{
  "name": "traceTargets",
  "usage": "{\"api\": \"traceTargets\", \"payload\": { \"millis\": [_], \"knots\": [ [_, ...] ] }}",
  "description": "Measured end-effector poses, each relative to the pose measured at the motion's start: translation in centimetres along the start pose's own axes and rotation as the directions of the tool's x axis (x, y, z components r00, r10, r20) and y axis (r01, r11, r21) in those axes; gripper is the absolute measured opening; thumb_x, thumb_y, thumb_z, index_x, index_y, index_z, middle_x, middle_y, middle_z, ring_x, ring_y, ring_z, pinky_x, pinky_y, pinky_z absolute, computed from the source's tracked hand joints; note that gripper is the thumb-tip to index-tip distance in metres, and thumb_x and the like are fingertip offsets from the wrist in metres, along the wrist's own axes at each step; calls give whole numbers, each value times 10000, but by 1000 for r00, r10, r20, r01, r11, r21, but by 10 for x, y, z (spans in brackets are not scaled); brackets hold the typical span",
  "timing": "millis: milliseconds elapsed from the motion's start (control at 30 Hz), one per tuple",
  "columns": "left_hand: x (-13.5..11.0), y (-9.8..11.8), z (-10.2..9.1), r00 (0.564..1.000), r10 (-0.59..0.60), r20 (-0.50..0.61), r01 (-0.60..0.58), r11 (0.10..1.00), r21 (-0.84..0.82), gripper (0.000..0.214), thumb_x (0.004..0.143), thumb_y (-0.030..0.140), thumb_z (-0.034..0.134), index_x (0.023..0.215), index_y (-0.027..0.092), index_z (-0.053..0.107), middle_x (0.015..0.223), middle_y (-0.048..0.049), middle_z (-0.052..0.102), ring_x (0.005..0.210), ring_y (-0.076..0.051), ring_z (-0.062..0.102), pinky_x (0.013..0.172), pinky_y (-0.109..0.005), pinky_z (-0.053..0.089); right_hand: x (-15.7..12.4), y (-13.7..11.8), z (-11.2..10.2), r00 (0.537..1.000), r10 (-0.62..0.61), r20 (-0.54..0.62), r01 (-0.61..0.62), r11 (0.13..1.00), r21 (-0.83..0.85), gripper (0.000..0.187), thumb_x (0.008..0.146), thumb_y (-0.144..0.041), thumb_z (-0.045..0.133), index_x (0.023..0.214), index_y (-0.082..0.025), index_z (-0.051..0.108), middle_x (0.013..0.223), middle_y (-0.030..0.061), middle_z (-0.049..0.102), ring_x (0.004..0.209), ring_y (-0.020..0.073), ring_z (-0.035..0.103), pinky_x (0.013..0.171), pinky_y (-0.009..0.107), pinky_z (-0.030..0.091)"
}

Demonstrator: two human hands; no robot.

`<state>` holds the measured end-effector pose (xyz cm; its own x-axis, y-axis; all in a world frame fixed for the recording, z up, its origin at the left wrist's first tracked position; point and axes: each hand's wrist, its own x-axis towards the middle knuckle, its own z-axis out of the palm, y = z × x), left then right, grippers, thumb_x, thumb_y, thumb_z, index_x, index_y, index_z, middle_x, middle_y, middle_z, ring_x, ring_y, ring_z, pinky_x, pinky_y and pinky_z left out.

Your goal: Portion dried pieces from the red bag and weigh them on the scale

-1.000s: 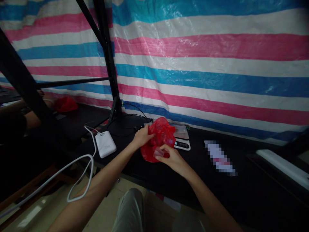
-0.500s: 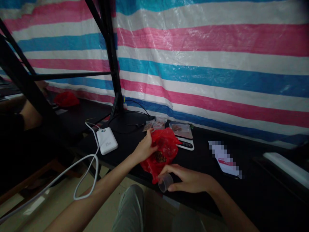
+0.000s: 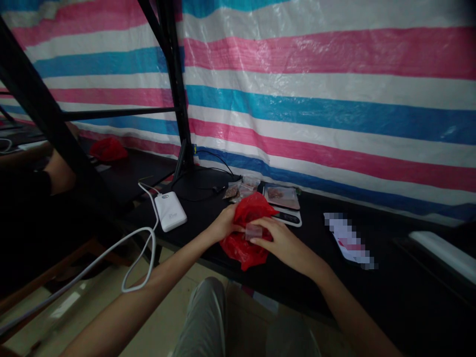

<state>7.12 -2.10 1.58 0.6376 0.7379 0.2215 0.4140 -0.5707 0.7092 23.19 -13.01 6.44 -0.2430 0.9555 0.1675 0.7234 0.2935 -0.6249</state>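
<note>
A crumpled, thin red plastic bag (image 3: 238, 251) lies between the hands, the left hand (image 3: 224, 224) gripping its left side. The right hand (image 3: 278, 240) pinches a small, clear plastic cup (image 3: 253, 232) over the bag. Small, clear plastic packets (image 3: 248, 186) lie just beyond the hands.

Makeshift workspace, striped tarp wall (image 3: 316, 91), black table (image 3: 297, 263), dark frame (image 3: 177, 84)
</note>
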Motion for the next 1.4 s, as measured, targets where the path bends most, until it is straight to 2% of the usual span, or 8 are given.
{"api": "traceTargets", "payload": {
  "millis": [100, 267, 533, 700, 967, 1200, 1300, 1400],
  "knots": [
    [-5, -2, -6, 995, -65, 79, 48, 978, 202, 311, 627, 314, 669, 862, 125, 591, 922, -89, 567, 919, -250, 539, 826, -321, 397, -6, 4, 7, 998, 45, 45, -37, 985, -169, 270, 763, -251, 550, 1029, -208, 568, 1008, 46, 609, 949, 181, 540, 825, 305, 369],
    [-19, 0, -10, 989, -29, 143, -13, 960, 279, 354, 714, 418, 576, 946, 151, 561, 983, -98, 571, 978, -239, 521, 844, -299, 381, -19, 12, 1, 992, 97, 84, -64, 942, -329, 280, 771, -299, 546, 1044, -242, 556, 1049, 24, 611, 955, 198, 539, 815, 327, 340],
    [-19, 10, -17, 986, -78, 147, 69, 996, 63, 398, 705, 471, 561, 976, 179, 550, 848, -43, 648, 789, -206, 603, 695, -259, 427, -22, 16, 0, 996, 86, 39, -53, 850, -525, 232, 758, -234, 550, 990, -225, 552, 934, 34, 638, 905, 211, 562, 784, 344, 316],
    [-21, 8, 3, 978, -202, -46, 202, 979, -18, 420, 698, 454, 561, 999, 160, 556, 891, -58, 649, 785, -194, 599, 685, -254, 429, -22, 19, 6, 998, 63, -1, -51, 813, -580, 233, 763, -234, 551, 995, -224, 551, 936, 54, 623, 916, 211, 542, 770, 342, 320],
    [-21, 8, 32, 938, -340, -72, 314, 918, -241, 297, 693, 401, 556, 740, 118, 635, 658, -30, 641, 628, -172, 586, 540, -221, 413, -35, 31, 9, 990, 4, -139, -93, 762, -641, 286, 741, -196, 573, 1020, -255, 557, 1062, 66, 541, 1016, 232, 451, 756, 328, 333],
    [-18, 13, 38, 944, -309, -114, 213, 838, -502, 271, 717, 337, 554, 877, 122, 592, 727, -32, 645, 605, -145, 592, 564, -222, 446, -39, 39, 14, 985, -42, -168, -90, 708, -700, 268, 759, -187, 536, 1025, -208, 553, 1112, 92, 515, 998, 237, 451, 743, 332, 327],
    [-21, 15, 38, 947, -297, -122, 201, 844, -497, 339, 714, 363, 562, 958, 127, 561, 858, -53, 649, 736, -162, 599, 663, -247, 459, -38, 38, 15, 985, -32, -170, -101, 691, -716, 254, 763, -179, 526, 1014, -205, 552, 1096, 88, 522, 982, 238, 449, 734, 332, 318],
    [-29, 15, 35, 963, -250, -100, 208, 926, -314, 462, 648, 417, 626, 1001, 132, 541, 939, -74, 632, 837, -191, 582, 732, -273, 443, -36, 32, 16, 988, -24, -150, -96, 668, -738, 282, 778, -162, 501, 1049, -233, 535, 1062, 70, 534, 960, 232, 451, 717, 329, 307]
  ]
}}
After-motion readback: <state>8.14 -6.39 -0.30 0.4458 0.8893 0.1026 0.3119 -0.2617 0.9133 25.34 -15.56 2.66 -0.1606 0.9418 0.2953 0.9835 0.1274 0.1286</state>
